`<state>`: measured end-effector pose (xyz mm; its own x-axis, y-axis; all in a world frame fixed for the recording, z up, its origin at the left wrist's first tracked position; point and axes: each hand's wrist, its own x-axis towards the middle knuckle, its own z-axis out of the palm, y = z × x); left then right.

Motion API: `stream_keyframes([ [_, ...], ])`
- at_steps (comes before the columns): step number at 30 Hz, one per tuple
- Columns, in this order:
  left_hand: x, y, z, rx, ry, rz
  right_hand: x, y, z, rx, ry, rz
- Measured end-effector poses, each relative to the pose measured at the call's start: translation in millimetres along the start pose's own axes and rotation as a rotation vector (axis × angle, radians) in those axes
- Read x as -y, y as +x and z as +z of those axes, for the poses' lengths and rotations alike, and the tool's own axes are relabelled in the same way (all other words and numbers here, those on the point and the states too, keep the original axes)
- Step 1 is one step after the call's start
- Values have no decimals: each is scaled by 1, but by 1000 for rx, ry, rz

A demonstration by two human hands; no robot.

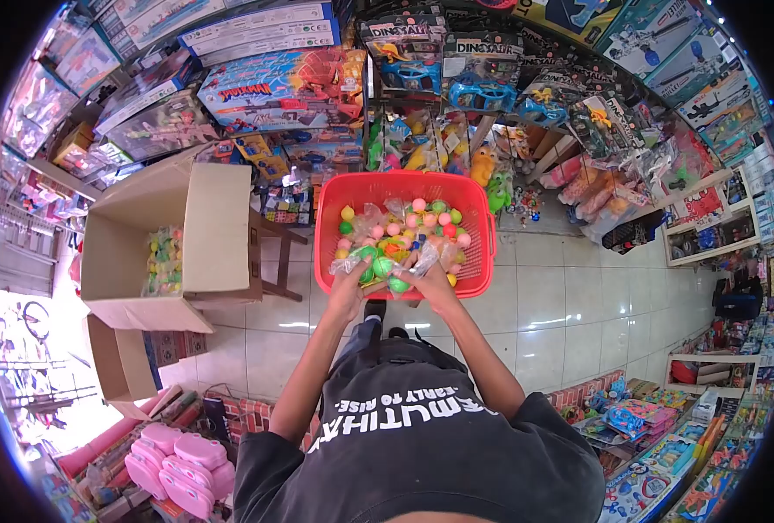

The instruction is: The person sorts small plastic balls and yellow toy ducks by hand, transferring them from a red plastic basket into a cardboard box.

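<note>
A red plastic basket [319, 235] stands before me, filled with small colourful balls [419, 205] in pink, yellow, green and red. Over its near side, a clear plastic bag [425, 259] with several green balls [381, 267] is between my hands. My left hand [345, 291] grips the bag's left side, fingers closed on the crumpled plastic. Its right side is pinched in my right hand [434, 284], close to a green ball. More clear plastic lies among the loose balls in the basket.
Left of the basket, an open cardboard box [217, 218] holds bagged balls [165, 261] and rests on a wooden stool [280, 261]. Boxed toys [282, 87] and hanging dinosaur packs [483, 65] line the far side. Pink cases [186, 475] lie at lower left.
</note>
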<state>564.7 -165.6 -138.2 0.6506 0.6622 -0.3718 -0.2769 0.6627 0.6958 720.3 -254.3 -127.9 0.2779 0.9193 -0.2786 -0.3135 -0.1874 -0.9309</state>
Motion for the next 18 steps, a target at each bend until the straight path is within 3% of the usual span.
stream_keyframes([
  [3, 15, -20, -5, -29, 94, 5, -17, -12, -2, 70, -181, -154],
  [9, 35, -70, -11, -198, 206, 51, -24, -37, 14, 238, -445, -146],
  [18, 43, -116, -52, -358, 131, 154, -36, -43, 69, 443, -374, -150],
])
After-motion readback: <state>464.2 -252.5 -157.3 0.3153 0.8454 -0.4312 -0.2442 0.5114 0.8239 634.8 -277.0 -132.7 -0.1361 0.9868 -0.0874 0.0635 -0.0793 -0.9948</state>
